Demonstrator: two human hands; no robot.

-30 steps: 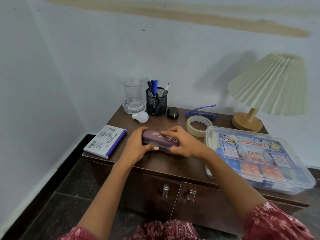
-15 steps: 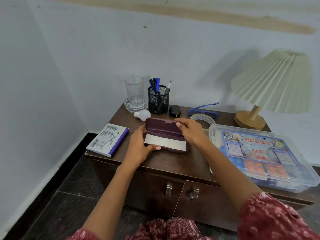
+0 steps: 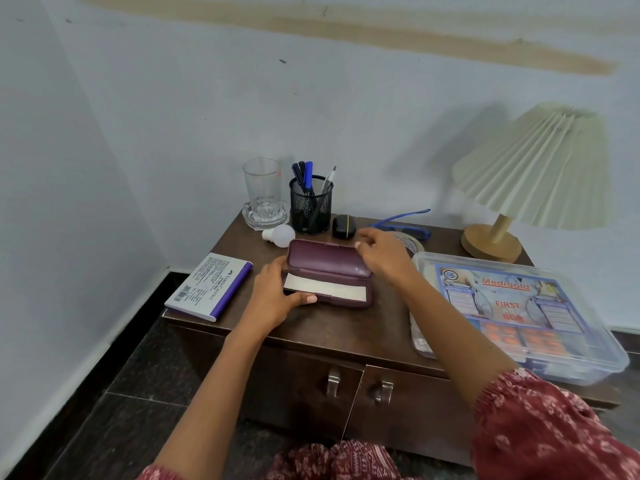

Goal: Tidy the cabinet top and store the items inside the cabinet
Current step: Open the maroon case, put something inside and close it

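One case [image 3: 329,271]: open
Left grip [image 3: 273,299]: clamped on case
Right grip [image 3: 384,254]: at lid [image 3: 325,256], hold unclear
Tip: I fold glasses [image 3: 417,233] first

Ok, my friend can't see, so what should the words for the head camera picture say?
A person's left hand grips the end of an open maroon glasses case on a wooden cabinet, while the right hand is at its raised lid. Blue glasses lie behind, with a clear first-aid box and a pleated lamp to the right.
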